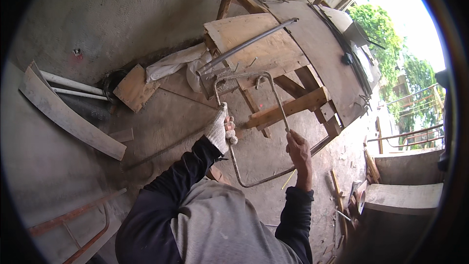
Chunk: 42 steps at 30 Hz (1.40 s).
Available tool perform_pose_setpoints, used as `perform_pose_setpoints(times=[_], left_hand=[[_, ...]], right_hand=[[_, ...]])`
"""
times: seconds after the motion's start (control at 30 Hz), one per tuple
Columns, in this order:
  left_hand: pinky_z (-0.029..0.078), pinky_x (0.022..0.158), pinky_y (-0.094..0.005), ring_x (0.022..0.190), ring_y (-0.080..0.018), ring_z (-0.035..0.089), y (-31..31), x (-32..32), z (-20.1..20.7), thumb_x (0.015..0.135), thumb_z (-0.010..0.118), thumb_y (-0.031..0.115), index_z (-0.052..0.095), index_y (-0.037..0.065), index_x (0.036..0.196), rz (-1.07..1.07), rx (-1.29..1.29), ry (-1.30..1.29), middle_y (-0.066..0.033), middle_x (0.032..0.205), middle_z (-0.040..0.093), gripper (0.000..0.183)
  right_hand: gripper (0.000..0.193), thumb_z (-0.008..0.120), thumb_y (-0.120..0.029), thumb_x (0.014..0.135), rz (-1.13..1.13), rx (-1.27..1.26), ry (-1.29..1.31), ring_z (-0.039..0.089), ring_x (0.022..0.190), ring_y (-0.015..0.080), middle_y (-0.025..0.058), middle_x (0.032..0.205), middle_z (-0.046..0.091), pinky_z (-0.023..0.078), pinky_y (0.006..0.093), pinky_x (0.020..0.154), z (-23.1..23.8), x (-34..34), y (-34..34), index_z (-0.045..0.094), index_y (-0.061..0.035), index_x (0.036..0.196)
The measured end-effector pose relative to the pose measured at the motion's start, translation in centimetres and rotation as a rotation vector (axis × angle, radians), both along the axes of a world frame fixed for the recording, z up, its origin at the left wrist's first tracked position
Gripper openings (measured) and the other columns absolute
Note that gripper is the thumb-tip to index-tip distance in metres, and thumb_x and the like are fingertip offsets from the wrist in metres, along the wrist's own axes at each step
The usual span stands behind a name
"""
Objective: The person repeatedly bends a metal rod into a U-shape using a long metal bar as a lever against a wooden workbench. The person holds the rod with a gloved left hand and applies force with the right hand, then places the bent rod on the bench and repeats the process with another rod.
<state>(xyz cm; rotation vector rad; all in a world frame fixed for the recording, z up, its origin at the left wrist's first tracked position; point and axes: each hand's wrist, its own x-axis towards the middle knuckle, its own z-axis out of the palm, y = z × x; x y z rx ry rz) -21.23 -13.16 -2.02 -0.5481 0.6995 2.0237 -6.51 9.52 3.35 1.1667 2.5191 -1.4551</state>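
Note:
My left hand (222, 129), in a pale knitted work glove with bare fingertips, is closed around the left side of a bent steel rod frame (280, 99). The rod forms a rough rectangle with rounded corners, like a rebar stirrup. Bare and ungloved, my right hand (299, 151) grips the right side of the same frame. The frame hangs in front of me, its top bar overlapping the near edge of a wooden workbench (259, 27). Metal pegs (253, 61) stick up from that bench, and a grey metal pipe (249, 44) lies slantwise across it.
Timber pieces (288, 108) jut from the bench's near side. Long thin rods (342, 44) lie along its right part. At left are a curved board (68, 115), white pipes (75, 83) and a rusty metal frame (78, 212). Scrap wood (338, 195) litters the floor at right, beside a ledge (403, 198).

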Motion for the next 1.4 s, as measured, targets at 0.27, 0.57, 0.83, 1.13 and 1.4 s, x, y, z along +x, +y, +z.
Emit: perform_pose_setpoints(times=[0.27,0.57,0.83,1.13,1.4], left_hand=[[0.036,0.04,-0.0294,0.037,-0.009,0.033,-0.4,0.4,-1.2,0.092,0.055,0.06,0.046,0.021,0.073,0.025,0.067,-0.032,0.0066,0.052,0.038,0.044],[0.046,0.065,-0.0374,0.071,-0.0201,0.052,-0.7,2.3,-0.3,0.089,0.061,0.06,0.048,0.009,0.1,-0.031,-0.726,0.865,-0.008,0.082,0.052,0.054],[0.043,0.101,-0.0445,0.122,-0.0409,0.053,2.3,8.8,6.2,0.089,0.05,0.063,0.043,-0.007,0.135,-1.38,-0.367,1.548,-0.0301,0.131,0.053,0.084],[0.048,0.095,-0.042,0.111,-0.0399,0.061,3.1,9.3,3.3,0.087,0.055,0.059,0.044,-0.008,0.134,-1.5,-0.057,1.378,-0.0294,0.118,0.062,0.083],[0.05,0.091,-0.0396,0.107,-0.0364,0.062,3.4,7.1,0.4,0.09,0.056,0.05,0.045,-0.004,0.134,-1.621,0.181,1.187,-0.0261,0.117,0.062,0.071]], right_hand=[[0.039,0.058,-0.029,0.098,0.01,0.067,0.154,0.044,0.059,0.0048,-0.0056,0.066,0.047,0.038,0.0239,0.053,-1.3,0.2,-0.1,0.063,0.0,0.124],[0.04,0.055,-0.032,0.099,-0.009,0.029,0.042,0.052,0.062,0.0085,-0.0006,0.068,0.054,0.044,0.0261,0.059,-1.8,0.6,-0.4,0.062,-0.0019,0.124],[0.033,0.05,-0.031,0.098,0.052,0.176,-0.171,0.067,0.066,0.0253,0.0147,0.068,0.065,0.051,0.0381,0.063,0.5,0.3,-0.8,0.063,-0.003,0.11],[0.028,0.053,-0.028,0.097,0.363,0.516,0.308,0.068,0.084,0.0342,0.02,0.091,0.068,0.052,0.0411,0.071,7.9,-10.7,-3.6,0.066,-0.0038,0.106],[0.051,0.041,-0.051,0.099,0.687,0.523,0.021,0.069,0.09,0.034,0.0186,0.085,0.069,0.05,0.0463,0.072,4.8,-29.6,-12.8,0.054,-0.0123,0.13]])
